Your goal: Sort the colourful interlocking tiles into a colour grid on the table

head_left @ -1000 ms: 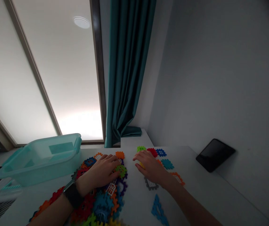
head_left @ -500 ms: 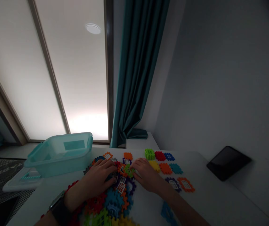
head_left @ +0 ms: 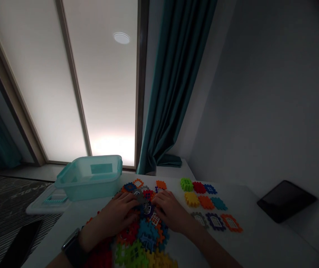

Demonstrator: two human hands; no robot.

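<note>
My left hand [head_left: 119, 213], with a watch [head_left: 74, 243] on its wrist, bends over a pile of toothed plastic building pieces. Its fingers curl beside a grey toothed piece [head_left: 140, 198]; whatever they grip is hidden. Opposite it, my right hand [head_left: 171, 211] has thumb and fingers closed on a small grey toothed piece [head_left: 146, 205], seen edge-on and partly covered. Below the hands lie a white window insert [head_left: 155, 219], blue pieces [head_left: 148, 230], red pieces [head_left: 128, 234], green pieces [head_left: 134, 254] and yellow pieces [head_left: 163, 259].
Right of the pile, pieces lie in rows: a green stack [head_left: 186, 184], a yellow stack [head_left: 191, 199], and an orange window piece [head_left: 231, 222] among them. A teal bin [head_left: 92, 190] stands at the back left beside a lid [head_left: 46, 203]. A black tablet [head_left: 286, 201] is at the far right.
The view has swung left, so everything sits further right. The green piece at my right fingertips is gone from view; a grey one shows there now. A grey window piece shows in the lower row.
</note>
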